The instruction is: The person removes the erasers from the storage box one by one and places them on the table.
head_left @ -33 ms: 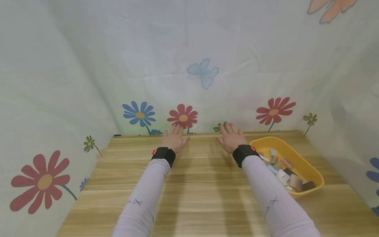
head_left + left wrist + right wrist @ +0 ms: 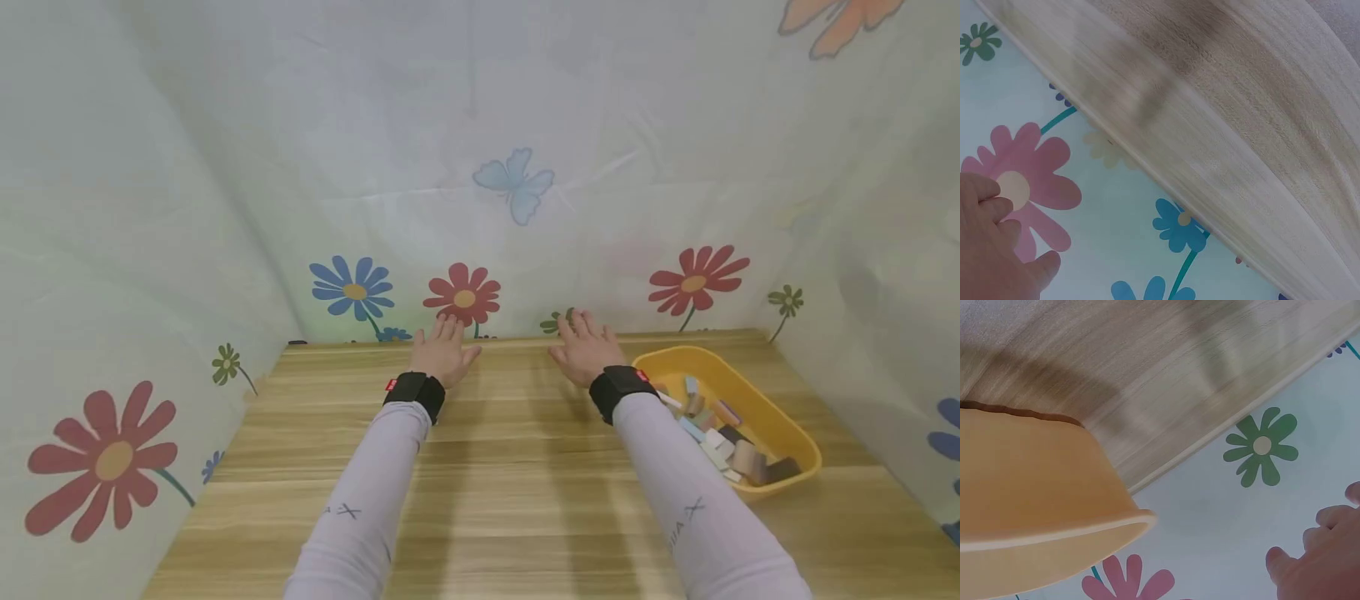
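1. R hand (image 2: 588, 357): fingers straight, slightly spread, back of hand up, nothing held. Sits just L of the tray's far end; R wrist view shows a gap b/w hand and tray. Looks raised off the bench, tho' contact is hard to judge.
2. L hand (image 2: 438, 360): same pose, fingers out, nothing held. Well L of the tray, w/ the R hand in between.
3. R wristband (image 2: 619, 392): right by the tray's L side. It and the R sleeve (image 2: 690, 500) cover part of that side in the head view, so the tray's L rim is partly hidden.
4. Tray (image 2: 767, 427): yellow, to the R of the R hand and a bit nearer the person. Long axis runs diag., far-L to near-R. R hand is clearly the nearer one; my read: any reach in goes sideways + back over the L rim, w/ that rim the main obstacle.
5. Blocks (image 2: 742, 460): inside the tray, jumbled, mostly toward its L side and near end; white, pale blue, brown, dark. Exact no. can't be told. Dark block (image 2: 782, 471) lies in the tray's near-R corner.
6. Bench (image 2: 510, 517): wood-grain, under the tray, running on to its L.
7. Curtain (image 2: 600, 125): flower print, beyond the tray's far end, also off to its R.
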Tool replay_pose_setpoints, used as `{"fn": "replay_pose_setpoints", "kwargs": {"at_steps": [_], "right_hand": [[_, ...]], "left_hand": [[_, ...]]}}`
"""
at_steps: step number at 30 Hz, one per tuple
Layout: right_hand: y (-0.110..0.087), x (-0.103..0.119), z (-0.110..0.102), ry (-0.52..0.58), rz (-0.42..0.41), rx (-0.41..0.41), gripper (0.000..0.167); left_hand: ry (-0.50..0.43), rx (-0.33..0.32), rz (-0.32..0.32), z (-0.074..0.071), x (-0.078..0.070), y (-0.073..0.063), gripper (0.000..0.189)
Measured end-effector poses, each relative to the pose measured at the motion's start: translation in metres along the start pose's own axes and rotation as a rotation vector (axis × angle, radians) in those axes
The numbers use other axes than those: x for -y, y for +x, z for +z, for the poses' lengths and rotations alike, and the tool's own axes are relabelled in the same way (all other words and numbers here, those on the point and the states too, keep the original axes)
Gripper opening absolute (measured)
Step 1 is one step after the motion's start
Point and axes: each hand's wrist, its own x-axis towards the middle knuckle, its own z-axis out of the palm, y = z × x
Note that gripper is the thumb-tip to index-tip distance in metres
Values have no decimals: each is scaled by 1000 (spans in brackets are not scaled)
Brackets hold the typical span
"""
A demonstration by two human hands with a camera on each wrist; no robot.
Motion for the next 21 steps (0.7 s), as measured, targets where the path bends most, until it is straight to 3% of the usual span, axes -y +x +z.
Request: {"fn": "replay_pose_setpoints", "kwargs": {"at_steps": [8,21], "right_hand": [[0,-3,6,2,-5,-5,64],[3,-9,0,14,-8,2,64]], "left_hand": [[-38,8,13,2,-1,-4,69],[-17,-8,9,5,-1,4,72]]}}
